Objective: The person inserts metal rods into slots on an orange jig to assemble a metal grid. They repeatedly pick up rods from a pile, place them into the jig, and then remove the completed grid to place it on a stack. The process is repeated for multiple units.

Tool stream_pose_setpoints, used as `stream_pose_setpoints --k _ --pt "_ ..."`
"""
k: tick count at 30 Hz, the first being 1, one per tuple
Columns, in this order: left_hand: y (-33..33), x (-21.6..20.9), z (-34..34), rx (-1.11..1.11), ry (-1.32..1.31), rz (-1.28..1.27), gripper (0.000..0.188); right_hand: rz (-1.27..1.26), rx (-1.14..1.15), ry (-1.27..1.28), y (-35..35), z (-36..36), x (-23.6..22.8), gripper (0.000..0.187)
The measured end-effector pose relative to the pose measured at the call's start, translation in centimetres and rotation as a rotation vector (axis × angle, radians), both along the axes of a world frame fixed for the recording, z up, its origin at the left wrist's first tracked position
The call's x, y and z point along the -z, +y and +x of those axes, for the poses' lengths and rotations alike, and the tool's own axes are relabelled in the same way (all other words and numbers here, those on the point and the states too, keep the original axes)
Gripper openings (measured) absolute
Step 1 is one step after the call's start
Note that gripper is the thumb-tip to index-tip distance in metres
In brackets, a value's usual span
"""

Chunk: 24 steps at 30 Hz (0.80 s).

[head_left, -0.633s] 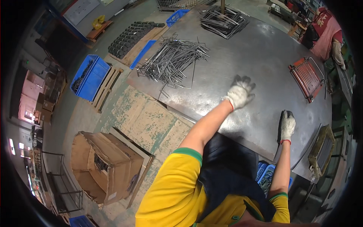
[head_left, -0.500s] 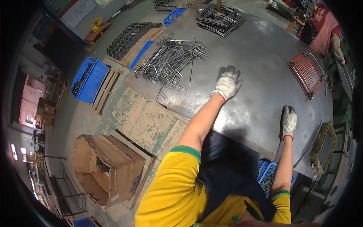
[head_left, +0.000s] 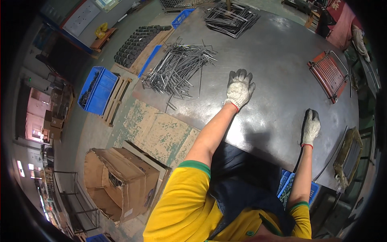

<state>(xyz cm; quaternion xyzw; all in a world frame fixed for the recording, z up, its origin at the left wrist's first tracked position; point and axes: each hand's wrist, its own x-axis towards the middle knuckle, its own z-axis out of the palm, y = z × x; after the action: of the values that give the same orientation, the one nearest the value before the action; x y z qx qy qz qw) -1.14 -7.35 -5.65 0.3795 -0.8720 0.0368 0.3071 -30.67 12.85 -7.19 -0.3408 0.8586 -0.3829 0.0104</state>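
Though rods [head_left: 177, 69] crowd one edge [head_left: 138, 91], bare tabletop [head_left: 278, 88] separates the hands [head_left: 239, 89] [head_left: 311, 126]: left spread, right's grip unclear.

Pale lettering stands on the red top [head_left: 347, 14] of a person at the upper right, partly lost at the dark rim of the view. A small white label [head_left: 128, 213] sits low on the open cardboard box [head_left: 139, 183], its print too small to read, and a dark mark on that box's side is equally unclear. The pale wall board [head_left: 82, 18] at the upper left bears faint marks, too blurred to make out.
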Motion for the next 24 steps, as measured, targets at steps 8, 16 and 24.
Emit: stream_pose_setpoints --k 8,16,24 --pt "-0.4 0.5 -0.4 0.016 0.058 -0.047 0.035 0.018 0.006 0.052 -0.1 -0.1 -0.6 0.038" --pt "0.4 -1.3 -0.7 0.038 0.037 0.039 0.029 0.022 0.020 0.032 0.2 0.4 -1.5 0.037" --pt "0.5 -1.6 -0.8 0.050 0.026 0.058 0.026 0.087 0.027 0.104 0.3 -0.2 -0.7 0.038"
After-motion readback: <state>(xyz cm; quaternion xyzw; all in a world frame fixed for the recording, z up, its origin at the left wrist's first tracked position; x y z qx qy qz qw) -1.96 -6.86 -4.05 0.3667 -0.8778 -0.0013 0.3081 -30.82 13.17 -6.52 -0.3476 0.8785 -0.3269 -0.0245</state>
